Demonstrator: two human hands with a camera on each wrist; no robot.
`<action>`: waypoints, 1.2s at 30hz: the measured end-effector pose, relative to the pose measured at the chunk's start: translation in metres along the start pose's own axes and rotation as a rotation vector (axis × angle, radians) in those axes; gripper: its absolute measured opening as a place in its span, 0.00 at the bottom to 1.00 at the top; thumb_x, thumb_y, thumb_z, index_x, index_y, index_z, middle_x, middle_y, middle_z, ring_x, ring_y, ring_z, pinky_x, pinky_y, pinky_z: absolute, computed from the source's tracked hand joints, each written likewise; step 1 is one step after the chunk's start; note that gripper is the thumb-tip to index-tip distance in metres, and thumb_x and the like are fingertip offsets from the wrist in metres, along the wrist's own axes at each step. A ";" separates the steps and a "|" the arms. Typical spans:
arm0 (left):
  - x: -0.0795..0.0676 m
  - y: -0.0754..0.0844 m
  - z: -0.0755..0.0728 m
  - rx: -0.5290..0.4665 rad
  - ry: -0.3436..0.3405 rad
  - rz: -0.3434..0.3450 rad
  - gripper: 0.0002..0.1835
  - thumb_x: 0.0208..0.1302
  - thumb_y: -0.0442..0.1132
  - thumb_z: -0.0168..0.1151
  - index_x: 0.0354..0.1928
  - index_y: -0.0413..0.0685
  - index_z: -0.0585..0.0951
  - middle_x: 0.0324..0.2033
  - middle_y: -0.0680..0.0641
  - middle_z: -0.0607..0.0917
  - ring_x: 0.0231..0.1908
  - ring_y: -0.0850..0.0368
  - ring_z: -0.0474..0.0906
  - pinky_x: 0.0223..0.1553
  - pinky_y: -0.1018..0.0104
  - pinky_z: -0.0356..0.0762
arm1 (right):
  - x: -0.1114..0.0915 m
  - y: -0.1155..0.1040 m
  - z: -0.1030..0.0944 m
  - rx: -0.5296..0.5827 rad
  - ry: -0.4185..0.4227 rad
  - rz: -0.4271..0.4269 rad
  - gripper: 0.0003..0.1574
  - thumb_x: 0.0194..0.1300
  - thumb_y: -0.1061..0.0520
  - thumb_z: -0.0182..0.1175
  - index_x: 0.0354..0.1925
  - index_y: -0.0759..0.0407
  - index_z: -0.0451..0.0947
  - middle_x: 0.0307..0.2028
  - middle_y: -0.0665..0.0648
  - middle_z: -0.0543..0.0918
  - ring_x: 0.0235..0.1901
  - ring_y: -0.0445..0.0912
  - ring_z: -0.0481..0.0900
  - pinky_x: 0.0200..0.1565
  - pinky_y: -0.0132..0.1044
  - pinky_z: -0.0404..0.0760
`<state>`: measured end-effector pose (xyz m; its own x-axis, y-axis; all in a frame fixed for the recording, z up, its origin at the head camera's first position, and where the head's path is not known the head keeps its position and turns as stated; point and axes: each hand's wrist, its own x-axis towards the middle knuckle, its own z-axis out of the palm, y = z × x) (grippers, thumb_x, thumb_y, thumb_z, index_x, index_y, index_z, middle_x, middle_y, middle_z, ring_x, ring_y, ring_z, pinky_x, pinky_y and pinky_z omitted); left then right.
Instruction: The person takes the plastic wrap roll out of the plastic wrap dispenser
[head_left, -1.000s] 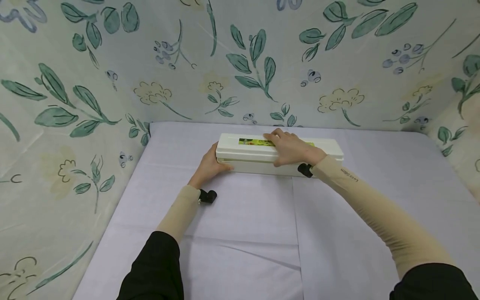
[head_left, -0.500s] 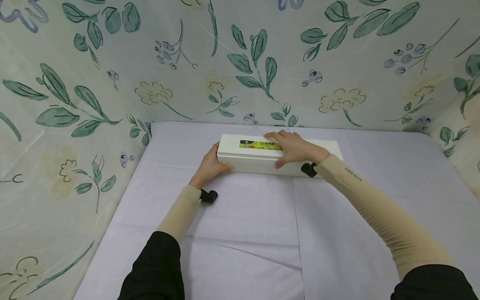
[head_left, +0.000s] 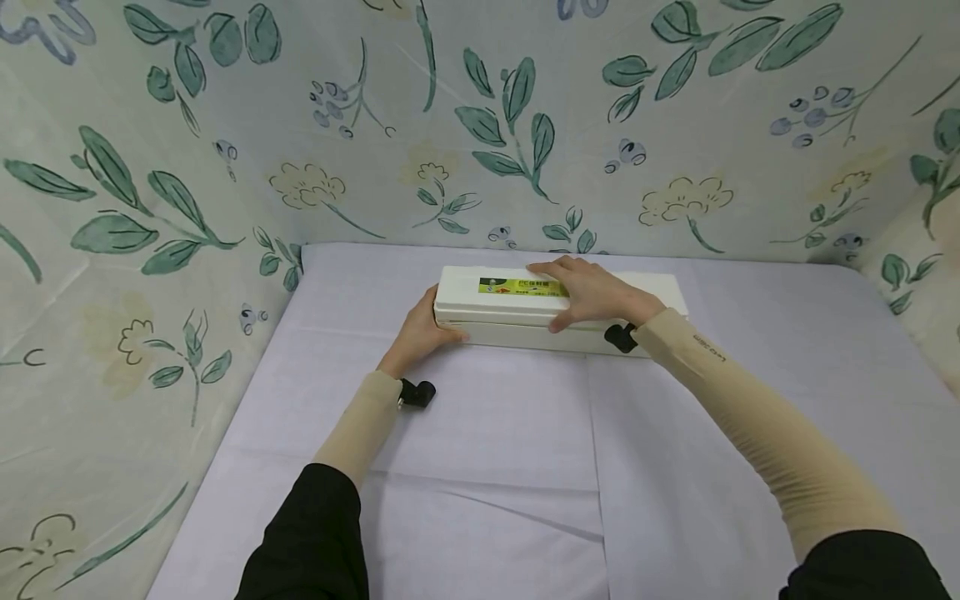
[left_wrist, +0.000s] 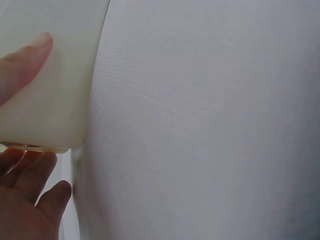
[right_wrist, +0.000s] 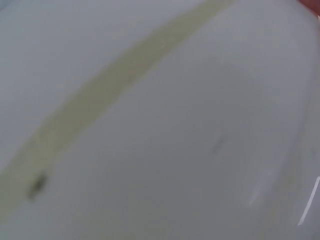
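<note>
Box (head_left: 510, 336) sits near far edge of tbl (head_left: 487, 442), long side L-R, lid (head_left: 491, 309) on. Step in hand, prob: steadying box + working lid; can't tell if pressing or lifting. Next move likely calls for LH (head_left: 422, 327) bracing while RH (head_left: 588, 293) works lid evenly. Pose: LH grips L end, thumb on near face, fingers at end. RH palm-down across lid, gripping it, fingers toward far edge, thumb at near side. R wrist view too blurry.
</note>
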<state>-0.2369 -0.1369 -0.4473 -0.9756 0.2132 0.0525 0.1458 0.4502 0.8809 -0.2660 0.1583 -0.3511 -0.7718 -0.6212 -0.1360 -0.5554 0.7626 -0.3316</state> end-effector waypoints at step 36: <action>0.000 0.000 0.000 0.013 -0.006 -0.013 0.56 0.45 0.36 0.78 0.73 0.40 0.52 0.64 0.40 0.68 0.62 0.48 0.66 0.64 0.56 0.59 | -0.010 -0.003 -0.005 -0.045 0.076 -0.030 0.64 0.43 0.46 0.76 0.74 0.45 0.54 0.65 0.63 0.64 0.63 0.59 0.61 0.61 0.65 0.56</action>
<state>-0.2370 -0.1368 -0.4477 -0.9763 0.2128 0.0386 0.1357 0.4637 0.8755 -0.2587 0.1632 -0.3441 -0.7751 -0.6294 -0.0550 -0.5903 0.7525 -0.2922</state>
